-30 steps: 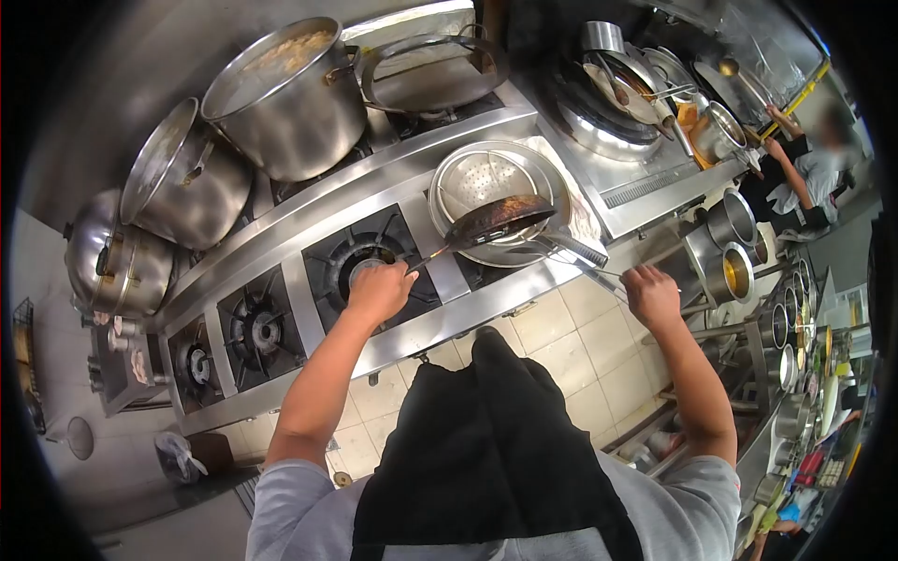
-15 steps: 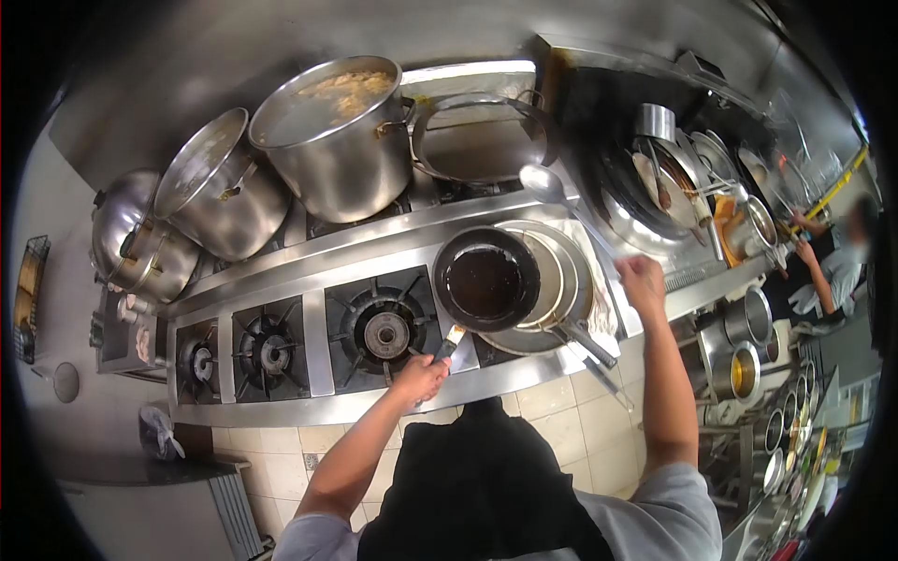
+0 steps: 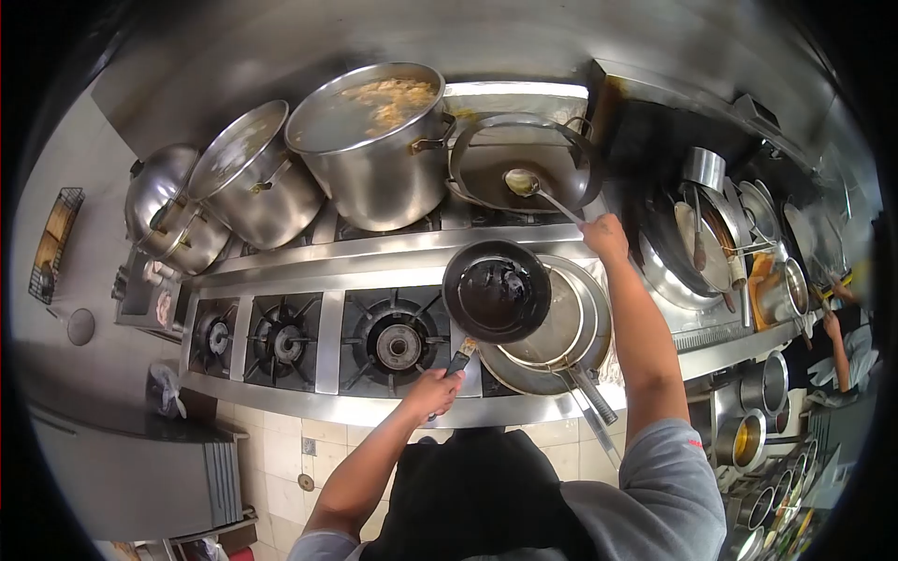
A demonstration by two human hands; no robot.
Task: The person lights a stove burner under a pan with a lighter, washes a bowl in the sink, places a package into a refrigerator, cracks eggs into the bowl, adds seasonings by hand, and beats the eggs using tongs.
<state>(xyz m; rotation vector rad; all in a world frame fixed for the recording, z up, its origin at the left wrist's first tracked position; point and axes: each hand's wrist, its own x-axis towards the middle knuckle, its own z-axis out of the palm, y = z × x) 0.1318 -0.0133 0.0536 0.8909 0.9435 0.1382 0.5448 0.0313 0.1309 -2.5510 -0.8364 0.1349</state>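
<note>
My left hand (image 3: 434,393) is closed round the handle of a dark frying pan (image 3: 497,292), held level with its wet, dark inside facing up. The pan overlaps the left side of some stacked strainers (image 3: 566,323) on the stove. My right hand (image 3: 605,236) grips the end of a long-handled ladle (image 3: 554,202). The ladle's bowl is over or in the wide oval pan (image 3: 491,166) at the back of the stove; whether it touches the pan's bottom I cannot tell.
Large stockpots (image 3: 374,159) stand along the back left. Several burners (image 3: 399,346) line the front of the stove (image 3: 281,393). At right, a wok station (image 3: 673,271) holds pans and utensils. A co-worker's arm (image 3: 837,351) shows at the far right.
My right hand has moved forward with the ladle, whose bowl has gone to the oval pan. The frying pan, earlier tilted, is now level in my left hand. The view has shifted.
</note>
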